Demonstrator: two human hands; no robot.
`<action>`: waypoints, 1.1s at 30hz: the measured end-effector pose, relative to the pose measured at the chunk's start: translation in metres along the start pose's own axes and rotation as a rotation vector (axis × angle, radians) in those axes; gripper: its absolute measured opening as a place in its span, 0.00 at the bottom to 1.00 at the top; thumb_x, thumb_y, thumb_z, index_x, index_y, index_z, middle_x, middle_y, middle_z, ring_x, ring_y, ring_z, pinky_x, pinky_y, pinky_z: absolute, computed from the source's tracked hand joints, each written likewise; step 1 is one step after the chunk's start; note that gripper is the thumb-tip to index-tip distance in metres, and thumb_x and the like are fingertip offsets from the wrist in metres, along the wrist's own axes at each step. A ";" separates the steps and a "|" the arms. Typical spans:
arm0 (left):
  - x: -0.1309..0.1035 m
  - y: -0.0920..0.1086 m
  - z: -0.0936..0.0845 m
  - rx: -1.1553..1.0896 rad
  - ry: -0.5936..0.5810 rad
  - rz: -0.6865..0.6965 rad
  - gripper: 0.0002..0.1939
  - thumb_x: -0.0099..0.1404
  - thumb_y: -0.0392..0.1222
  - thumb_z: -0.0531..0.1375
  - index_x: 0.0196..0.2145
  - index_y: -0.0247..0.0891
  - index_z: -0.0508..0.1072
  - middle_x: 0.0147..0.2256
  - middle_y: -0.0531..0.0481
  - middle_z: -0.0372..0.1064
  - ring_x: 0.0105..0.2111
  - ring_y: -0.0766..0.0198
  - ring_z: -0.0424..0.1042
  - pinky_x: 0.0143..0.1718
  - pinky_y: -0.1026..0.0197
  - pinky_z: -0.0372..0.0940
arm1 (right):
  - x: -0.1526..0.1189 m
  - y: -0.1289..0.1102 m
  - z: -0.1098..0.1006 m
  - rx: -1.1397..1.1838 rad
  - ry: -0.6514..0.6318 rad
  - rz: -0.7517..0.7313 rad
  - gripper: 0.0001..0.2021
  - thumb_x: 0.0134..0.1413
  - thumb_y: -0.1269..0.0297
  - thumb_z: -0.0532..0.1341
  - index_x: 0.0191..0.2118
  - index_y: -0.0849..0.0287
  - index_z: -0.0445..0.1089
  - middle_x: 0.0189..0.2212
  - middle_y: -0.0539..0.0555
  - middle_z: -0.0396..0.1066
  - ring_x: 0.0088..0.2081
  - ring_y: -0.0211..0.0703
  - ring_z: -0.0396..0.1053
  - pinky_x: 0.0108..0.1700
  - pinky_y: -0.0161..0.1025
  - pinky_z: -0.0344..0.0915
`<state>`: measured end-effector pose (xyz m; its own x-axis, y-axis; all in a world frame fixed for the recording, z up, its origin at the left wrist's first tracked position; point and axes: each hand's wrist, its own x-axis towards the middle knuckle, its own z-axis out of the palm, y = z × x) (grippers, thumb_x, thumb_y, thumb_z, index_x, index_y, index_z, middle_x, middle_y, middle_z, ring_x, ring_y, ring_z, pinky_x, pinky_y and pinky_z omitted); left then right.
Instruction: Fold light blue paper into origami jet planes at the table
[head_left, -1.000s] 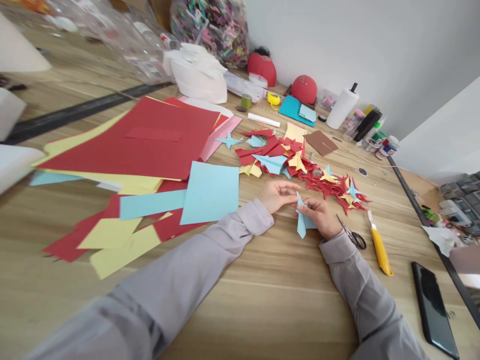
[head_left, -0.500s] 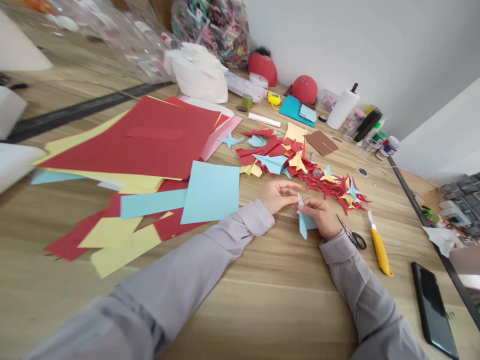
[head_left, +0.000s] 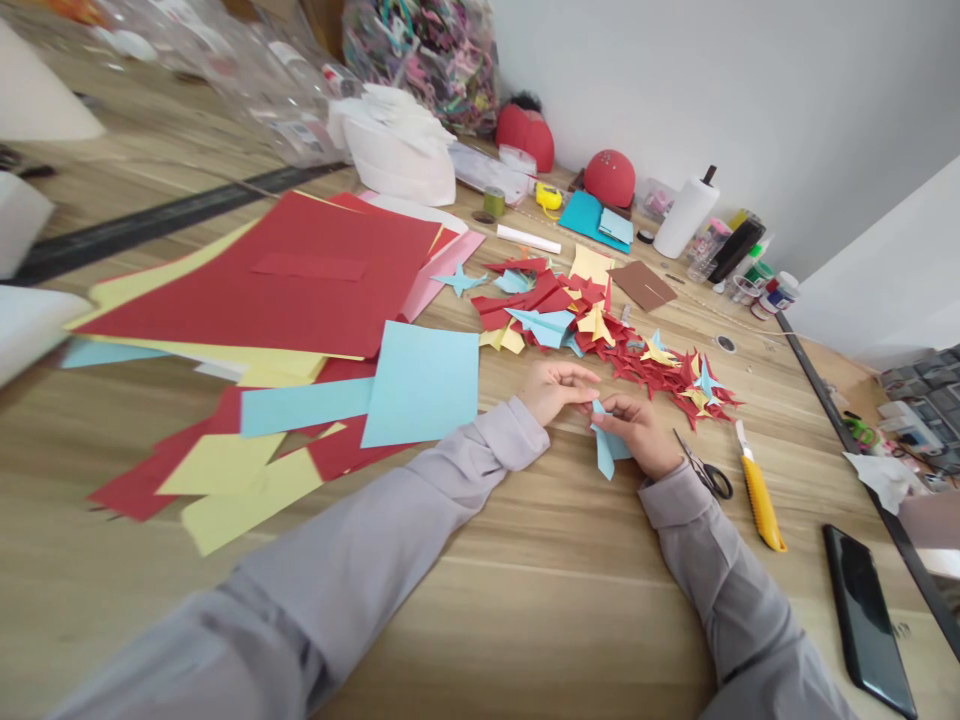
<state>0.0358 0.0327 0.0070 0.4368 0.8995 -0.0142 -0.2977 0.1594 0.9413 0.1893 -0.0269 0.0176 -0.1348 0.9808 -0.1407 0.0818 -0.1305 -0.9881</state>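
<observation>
A small folded piece of light-blue paper [head_left: 604,458] is held just above the table, between my two hands. My right hand [head_left: 639,432] pinches it from the right, thumb and fingers closed on its upper part. From the left, my left hand [head_left: 556,392] has its thumb and fingertips pressed together at the paper's upper tip, which they partly cover. A narrow blue flap hangs down below the fingers. Just beyond my hands lies a pile of red, yellow and blue folded paper pieces [head_left: 600,320]. Black scissors [head_left: 712,476] lie beside my right wrist.
Left of my hands are a square blue sheet [head_left: 426,385], yellow strips and large red sheets [head_left: 300,290]. To the right lie a yellow utility knife [head_left: 762,500] and a black phone [head_left: 866,615]. Bottles [head_left: 686,215] and a brown paper square [head_left: 643,286] stand or lie farther back.
The blue paper's upper tip stood up between my fingers and now sits lower, partly covered by my left fingertips. My left fingers have shifted slightly; both arms stay in place.
</observation>
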 end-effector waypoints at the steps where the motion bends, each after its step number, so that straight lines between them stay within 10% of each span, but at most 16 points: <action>1: 0.000 0.000 0.000 -0.005 0.003 0.000 0.12 0.42 0.35 0.68 0.29 0.31 0.76 0.17 0.53 0.70 0.18 0.66 0.70 0.25 0.62 0.68 | 0.000 0.001 0.000 0.010 0.006 0.015 0.14 0.38 0.56 0.69 0.27 0.60 0.70 0.23 0.49 0.73 0.24 0.35 0.67 0.27 0.33 0.61; 33: -0.001 -0.005 0.003 0.112 -0.039 0.057 0.13 0.40 0.39 0.69 0.27 0.32 0.75 0.16 0.55 0.67 0.17 0.72 0.64 0.20 0.68 0.60 | 0.000 -0.001 0.001 -0.086 -0.006 -0.071 0.15 0.40 0.53 0.68 0.25 0.60 0.70 0.21 0.49 0.71 0.22 0.35 0.66 0.25 0.33 0.63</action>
<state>0.0390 0.0302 0.0034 0.4551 0.8890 0.0515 -0.2277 0.0602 0.9719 0.1881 -0.0268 0.0187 -0.1496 0.9862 -0.0707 0.1564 -0.0470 -0.9866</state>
